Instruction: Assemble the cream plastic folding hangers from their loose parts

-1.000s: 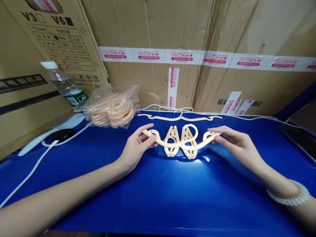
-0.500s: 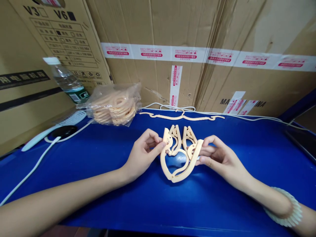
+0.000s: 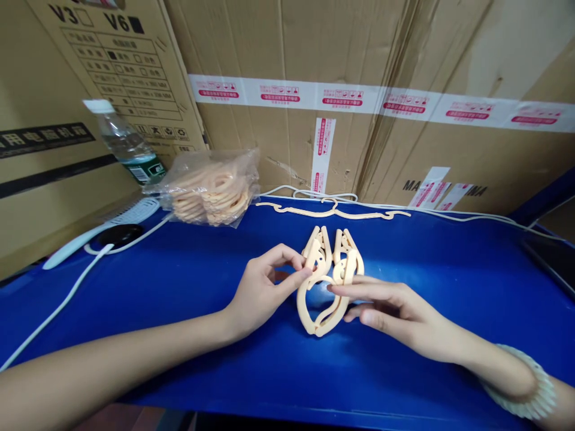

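Note:
A pale-orange folding clothes hanger [image 3: 303, 308] is partly folded into a narrow loop, its bottom tip toward me. My left hand [image 3: 265, 284] pinches its upper left arm between thumb and fingers. Stretched fingers of my right hand [image 3: 399, 308] lie across the hanger's right arm, while the thumb stays apart below. Just behind stand two more folded pale-orange shapes, one on the left [image 3: 326, 242] and one on the right [image 3: 358, 251], partly covered by the held hanger. Farther back, an unfolded hanger [image 3: 305, 212] lies flat with its hook toward the boxes.
A clear bag [image 3: 211, 191] of similar pale-orange pieces sits at the back left, near a water bottle [image 3: 128, 143]. A pale hairbrush [image 3: 76, 245] and a black round object [image 3: 119, 235] with a white cable lie left. Cardboard boxes [image 3: 287, 137] wall off the blue table [image 3: 251, 377].
The hanger's two arms have come closer together. My right hand has shifted left, its fingers straightening over the right arm. My left hand has moved slightly right, still pinching.

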{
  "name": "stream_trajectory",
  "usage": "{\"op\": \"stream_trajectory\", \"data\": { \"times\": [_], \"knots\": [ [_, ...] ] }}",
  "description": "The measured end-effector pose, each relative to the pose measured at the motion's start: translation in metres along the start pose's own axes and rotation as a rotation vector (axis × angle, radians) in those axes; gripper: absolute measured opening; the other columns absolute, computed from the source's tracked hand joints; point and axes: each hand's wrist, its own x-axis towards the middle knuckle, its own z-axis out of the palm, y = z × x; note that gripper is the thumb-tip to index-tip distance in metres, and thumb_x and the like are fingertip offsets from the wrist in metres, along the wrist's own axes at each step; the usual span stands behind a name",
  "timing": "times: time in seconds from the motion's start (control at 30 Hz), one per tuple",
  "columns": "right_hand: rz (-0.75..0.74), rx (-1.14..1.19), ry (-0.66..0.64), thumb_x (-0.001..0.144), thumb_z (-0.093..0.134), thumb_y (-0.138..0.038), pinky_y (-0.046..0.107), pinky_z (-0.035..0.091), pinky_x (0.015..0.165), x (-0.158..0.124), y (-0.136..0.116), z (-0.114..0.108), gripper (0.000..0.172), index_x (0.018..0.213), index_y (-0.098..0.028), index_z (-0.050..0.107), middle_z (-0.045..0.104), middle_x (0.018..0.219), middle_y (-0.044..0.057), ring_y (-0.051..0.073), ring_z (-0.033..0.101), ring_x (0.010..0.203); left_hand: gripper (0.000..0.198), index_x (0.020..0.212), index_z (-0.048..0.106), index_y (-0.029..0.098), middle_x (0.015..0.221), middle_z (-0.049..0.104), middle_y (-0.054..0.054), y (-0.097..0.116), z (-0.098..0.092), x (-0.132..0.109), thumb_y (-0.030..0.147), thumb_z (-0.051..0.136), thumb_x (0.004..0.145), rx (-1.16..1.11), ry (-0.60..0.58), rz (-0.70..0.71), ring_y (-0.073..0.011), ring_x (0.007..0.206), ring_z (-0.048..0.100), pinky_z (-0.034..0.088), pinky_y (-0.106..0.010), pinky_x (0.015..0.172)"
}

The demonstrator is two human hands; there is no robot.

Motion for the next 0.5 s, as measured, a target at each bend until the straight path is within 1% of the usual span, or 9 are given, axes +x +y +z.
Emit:
{"op": "stream_trajectory", "data": {
  "times": [0.1,0.2,0.27,0.37,0.43,0.5],
  "knots": [
    [-0.002,0.009,0.043,0.093,0.066,-0.034,0.040,0.056,0.098,0.0012,0.0015,-0.0013,0.038,0.131,-0.030,0.066,0.064,0.137,0.008,0.025,0.066,0.116,0.012,0.080,0.065,0.019,0.086,0.070,-0.001,0.0015,0.0002,-0.0019,0.026,0.072,0.086,0.025,-0.027,0.026,-0.0136,0.083,0.070,0.058,-0.021,0.072],
    [-0.005,0.071,0.076,0.093,0.066,-0.032,0.037,0.059,0.093,0.0017,0.0050,-0.0019,0.040,0.133,-0.031,0.065,0.065,0.135,0.007,0.021,0.071,0.104,0.005,0.090,0.070,0.019,0.099,0.074,-0.004,0.0030,0.0015,-0.0038,0.023,0.069,0.087,0.046,-0.099,0.065,-0.0174,0.095,0.072,0.060,-0.024,0.079],
    [0.004,0.090,0.085,0.092,0.067,-0.031,0.036,0.061,0.090,0.0011,0.0064,-0.0018,0.042,0.134,-0.031,0.063,0.064,0.137,0.007,0.020,0.071,0.103,0.010,0.098,0.070,0.019,0.109,0.074,-0.006,0.0031,0.0024,-0.0048,0.022,0.067,0.089,0.038,-0.163,0.074,-0.0188,0.102,0.072,0.061,-0.026,0.083],
    [0.016,0.072,0.089,0.091,0.069,-0.032,0.035,0.061,0.091,0.0000,0.0059,-0.0020,0.044,0.134,-0.030,0.063,0.062,0.138,0.009,0.023,0.069,0.111,0.023,0.112,0.067,0.019,0.120,0.072,-0.008,0.0024,0.0031,-0.0053,0.019,0.066,0.089,-0.008,-0.280,0.062,-0.0194,0.103,0.073,0.062,-0.028,0.086],
    [0.018,0.087,0.087,0.090,0.069,-0.032,0.038,0.061,0.092,-0.0003,0.0047,-0.0026,0.044,0.134,-0.029,0.064,0.063,0.137,0.010,0.024,0.068,0.114,0.030,0.120,0.064,0.018,0.119,0.072,-0.009,0.0022,0.0032,-0.0050,0.016,0.063,0.090,-0.050,-0.346,0.046,-0.0198,0.102,0.074,0.062,-0.032,0.090],
    [0.017,0.119,0.091,0.091,0.069,-0.033,0.040,0.060,0.093,-0.0001,0.0037,-0.0038,0.043,0.133,-0.027,0.064,0.065,0.135,0.011,0.025,0.067,0.116,0.034,0.125,0.060,0.017,0.116,0.073,-0.009,0.0020,0.0032,-0.0046,0.014,0.061,0.091,-0.085,-0.370,0.029,-0.0201,0.103,0.074,0.060,-0.035,0.095]
  ]
}}
